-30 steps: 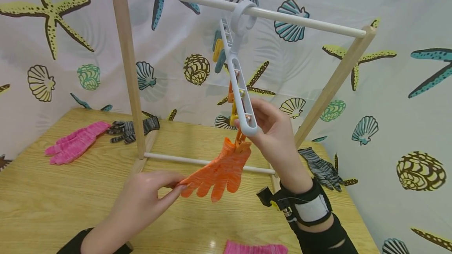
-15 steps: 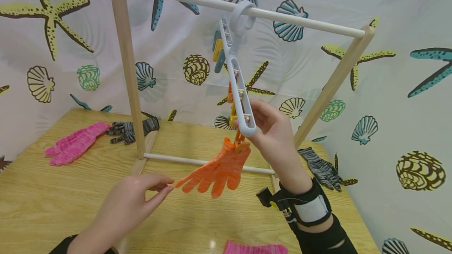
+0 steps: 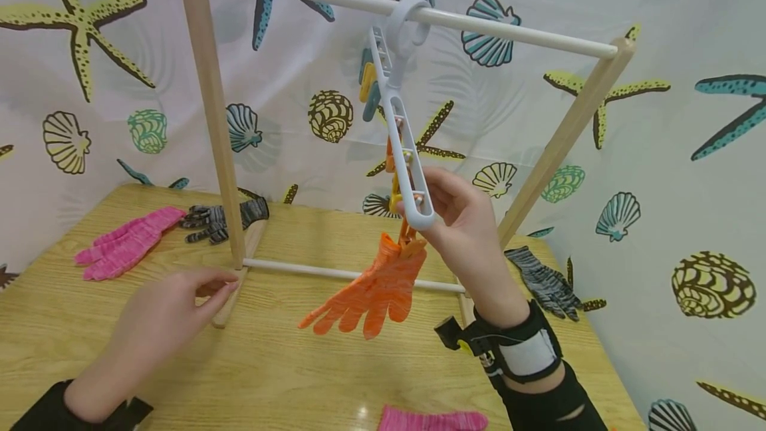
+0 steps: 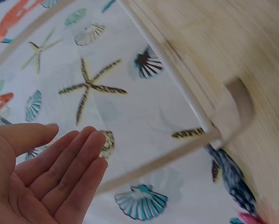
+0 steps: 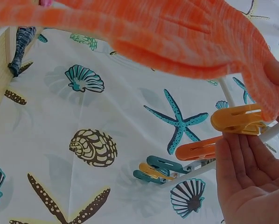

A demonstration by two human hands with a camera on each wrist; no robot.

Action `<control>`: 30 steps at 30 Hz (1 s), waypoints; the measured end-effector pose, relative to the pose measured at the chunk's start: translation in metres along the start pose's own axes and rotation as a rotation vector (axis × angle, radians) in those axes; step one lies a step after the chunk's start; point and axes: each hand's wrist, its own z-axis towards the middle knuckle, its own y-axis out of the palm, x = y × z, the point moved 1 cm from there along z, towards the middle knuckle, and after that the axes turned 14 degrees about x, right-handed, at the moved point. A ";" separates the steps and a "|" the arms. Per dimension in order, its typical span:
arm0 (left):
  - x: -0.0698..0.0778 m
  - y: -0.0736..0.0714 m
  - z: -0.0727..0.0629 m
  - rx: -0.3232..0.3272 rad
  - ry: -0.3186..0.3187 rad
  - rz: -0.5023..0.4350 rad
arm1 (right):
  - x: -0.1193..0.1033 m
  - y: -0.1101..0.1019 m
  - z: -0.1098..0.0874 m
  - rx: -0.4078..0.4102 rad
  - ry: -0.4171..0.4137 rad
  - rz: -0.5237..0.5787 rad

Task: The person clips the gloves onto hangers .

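Observation:
An orange knit glove [image 3: 374, 285] hangs by its cuff from an orange clip [image 3: 408, 239] at the near end of a pale grey clip hanger [image 3: 411, 181]. My right hand [image 3: 463, 231] holds this end of the hanger, thumb by the glove's cuff and fingers beside a yellow clip [image 5: 237, 120]. Exactly where they press is partly hidden. My left hand [image 3: 173, 314] is apart from the glove, to its left, over the table. In the left wrist view the left hand's fingers [image 4: 69, 172] are loosely bent with nothing in them.
The hanger's ring hooks over the white top bar [image 3: 509, 30] of a wooden-sided rack. A pink glove [image 3: 131, 241] and grey-black glove [image 3: 209, 221] lie left; another grey-black glove [image 3: 544, 283] lies right. Pink knit fabric [image 3: 431, 420] shows at the bottom edge.
My left hand pulled the glove's finger leftward, then let go and moved away left. The glove now hangs free on that side. My right hand has stayed at the hanger.

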 end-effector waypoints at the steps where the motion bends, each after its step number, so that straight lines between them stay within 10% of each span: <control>1: -0.005 -0.001 0.002 -0.006 -0.007 0.007 | 0.000 0.000 0.000 -0.002 0.000 0.002; 20: -0.108 0.000 0.043 0.018 -0.064 0.065 | 0.000 -0.002 -0.001 0.005 0.002 0.008; 30: -0.138 -0.001 0.051 0.017 -0.130 0.146 | 0.000 -0.003 -0.001 0.015 0.009 -0.002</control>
